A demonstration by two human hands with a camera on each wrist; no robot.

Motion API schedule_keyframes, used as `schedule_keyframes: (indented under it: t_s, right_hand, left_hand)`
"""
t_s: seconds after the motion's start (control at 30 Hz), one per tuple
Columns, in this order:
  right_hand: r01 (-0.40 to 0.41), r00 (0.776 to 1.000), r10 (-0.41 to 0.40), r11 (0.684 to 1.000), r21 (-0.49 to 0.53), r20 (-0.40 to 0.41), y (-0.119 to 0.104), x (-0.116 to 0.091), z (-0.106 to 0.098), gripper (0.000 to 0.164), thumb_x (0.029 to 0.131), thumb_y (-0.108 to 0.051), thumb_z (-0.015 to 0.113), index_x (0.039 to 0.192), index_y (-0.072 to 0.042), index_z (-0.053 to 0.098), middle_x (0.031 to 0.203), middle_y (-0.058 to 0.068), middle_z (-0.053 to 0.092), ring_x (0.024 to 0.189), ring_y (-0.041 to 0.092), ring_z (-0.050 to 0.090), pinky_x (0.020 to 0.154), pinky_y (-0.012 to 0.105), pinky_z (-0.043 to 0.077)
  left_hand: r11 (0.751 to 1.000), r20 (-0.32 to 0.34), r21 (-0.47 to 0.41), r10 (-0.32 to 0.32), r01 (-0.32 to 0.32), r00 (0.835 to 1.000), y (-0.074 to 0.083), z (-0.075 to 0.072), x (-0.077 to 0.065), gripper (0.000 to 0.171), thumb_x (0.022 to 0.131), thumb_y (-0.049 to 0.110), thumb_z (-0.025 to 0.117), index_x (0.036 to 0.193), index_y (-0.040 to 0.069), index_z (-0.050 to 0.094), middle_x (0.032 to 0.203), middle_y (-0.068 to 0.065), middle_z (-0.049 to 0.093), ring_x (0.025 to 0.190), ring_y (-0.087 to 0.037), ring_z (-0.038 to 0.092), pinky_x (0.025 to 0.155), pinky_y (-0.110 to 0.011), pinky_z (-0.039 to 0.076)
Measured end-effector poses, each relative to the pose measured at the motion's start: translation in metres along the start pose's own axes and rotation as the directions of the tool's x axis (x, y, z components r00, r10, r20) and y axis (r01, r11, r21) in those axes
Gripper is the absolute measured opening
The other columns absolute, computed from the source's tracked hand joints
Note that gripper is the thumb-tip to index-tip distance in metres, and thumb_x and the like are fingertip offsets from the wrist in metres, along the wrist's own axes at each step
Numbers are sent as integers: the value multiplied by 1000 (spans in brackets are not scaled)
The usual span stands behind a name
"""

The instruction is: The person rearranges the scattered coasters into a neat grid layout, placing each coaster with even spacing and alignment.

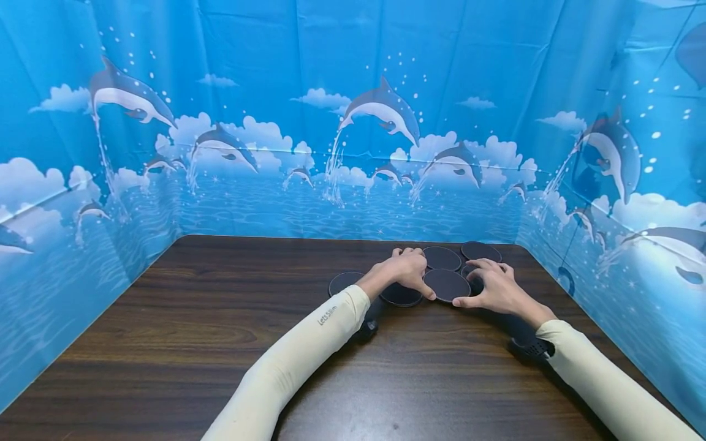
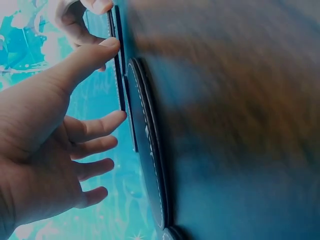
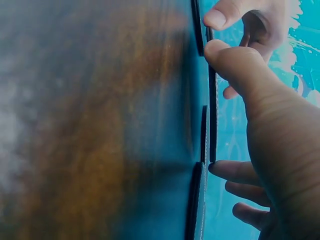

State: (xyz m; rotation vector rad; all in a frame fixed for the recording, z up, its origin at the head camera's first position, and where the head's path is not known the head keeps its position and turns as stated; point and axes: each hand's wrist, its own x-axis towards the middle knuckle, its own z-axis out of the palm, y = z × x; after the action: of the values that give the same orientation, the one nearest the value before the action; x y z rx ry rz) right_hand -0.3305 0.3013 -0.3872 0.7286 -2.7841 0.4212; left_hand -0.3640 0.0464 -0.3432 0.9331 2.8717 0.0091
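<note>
Head view shows two hands at work over a cluster of dark round discs on the brown wooden counter (image 1: 193, 331). Six discs can be counted; one (image 1: 344, 282) lies at nine o'clock of the cluster, one (image 1: 401, 295) partly under the left wrist, one (image 1: 442, 258) at twelve o'clock behind the centre, one (image 1: 481, 250) at one o'clock, one (image 1: 473, 278) mostly hidden under the right hand, and the centre disc (image 1: 446, 285) between the two hands. The left hand (image 1: 407, 269) rests at nine o'clock of the centre disc; its thumb tip touches that disc's near-left edge, and its fingers (image 2: 95, 127) are spread and slightly bent above the discs in the left wrist view, closed on nothing. The right hand (image 1: 495, 286) lies at three o'clock of the centre disc; its thumb (image 3: 235, 62) meets the disc's near-right edge, and its fingers (image 3: 235, 171) arch loosely over the hidden disc. So the centre disc is pinned between the two thumbs, flat or nearly flat on the counter; whether it is lifted off the surface cannot be told. Both forearms wear cream sleeves (image 1: 309, 355); a blue dolphin-print backdrop (image 1: 353, 122) walls the counter at nine, twelve and three o'clock.
</note>
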Motion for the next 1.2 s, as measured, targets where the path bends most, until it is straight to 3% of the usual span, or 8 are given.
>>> schedule_keyframes:
  t_s: [0.3, 0.63, 1.2]
  right_hand:
    - [22, 999, -21, 999, -42, 25, -1, -5, -1, 73, 74, -70, 78, 103, -3, 76, 144, 26, 50, 136, 47, 34, 99, 74, 18]
    - [13, 1000, -11, 998, -62, 28, -4, -9, -5, 78, 71, -74, 78, 102, -2, 76, 143, 25, 51, 136, 47, 35, 101, 72, 18]
    - [28, 998, -25, 998, -51, 55, -2, -8, -7, 77, 75, -73, 77, 110, -5, 77, 144, 25, 50, 136, 50, 36, 100, 73, 21]
  left_hand:
    - [999, 9, 19, 36, -36, 999, 3, 3, 1, 50, 78, 74, 73, 80, 24, 69, 137, 1, 49, 116, -21, 46, 93, -44, 34]
    - [995, 11, 53, 89, -89, 996, 7, 7, 3, 49, 81, 72, 72, 80, 23, 69, 138, -2, 51, 119, -23, 48, 94, -43, 37]
    - [996, 13, 57, 67, -68, 998, 9, 6, 2, 46, 86, 68, 70, 86, 22, 69, 121, 2, 52, 105, -19, 48, 90, -42, 37]
